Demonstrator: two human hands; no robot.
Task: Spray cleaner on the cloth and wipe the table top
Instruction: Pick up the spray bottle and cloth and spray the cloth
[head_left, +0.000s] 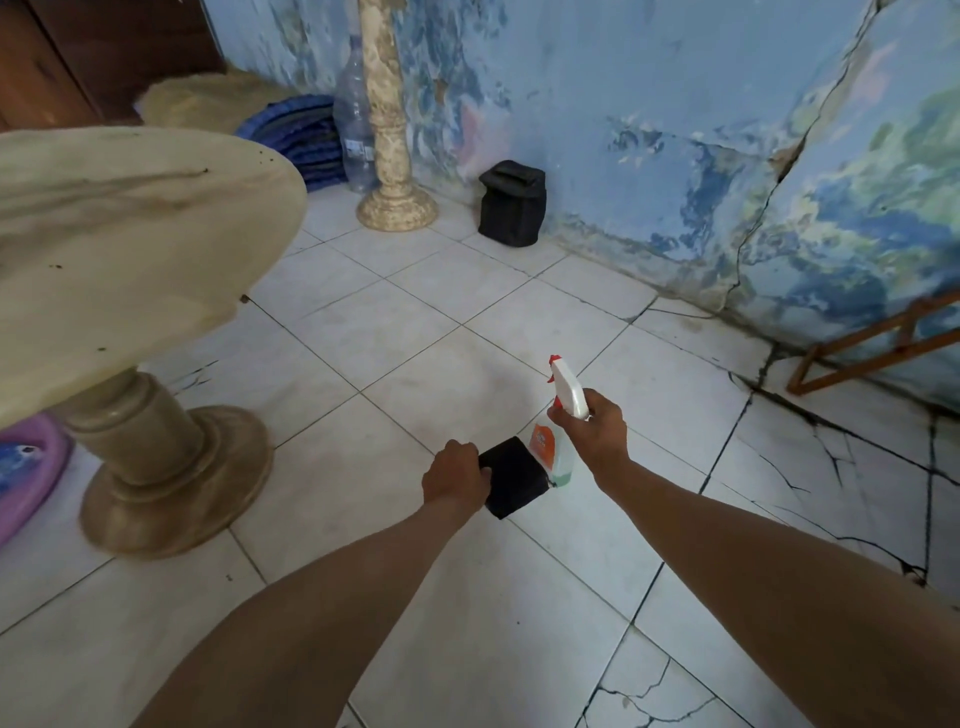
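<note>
My left hand grips a folded black cloth held out over the tiled floor. My right hand grips the neck of a spray bottle with a white head, red nozzle and orange label, right beside the cloth. The nozzle points up and away from me. A round marble table top with dark specks and streaks stands at the left on a thick pedestal, apart from both hands.
A second marble pedestal and a clear plastic bottle stand by the peeling blue wall. A black bag sits at the wall's foot. Purple plastic item lies under the table. A wooden frame leans at right. Floor tiles are cracked.
</note>
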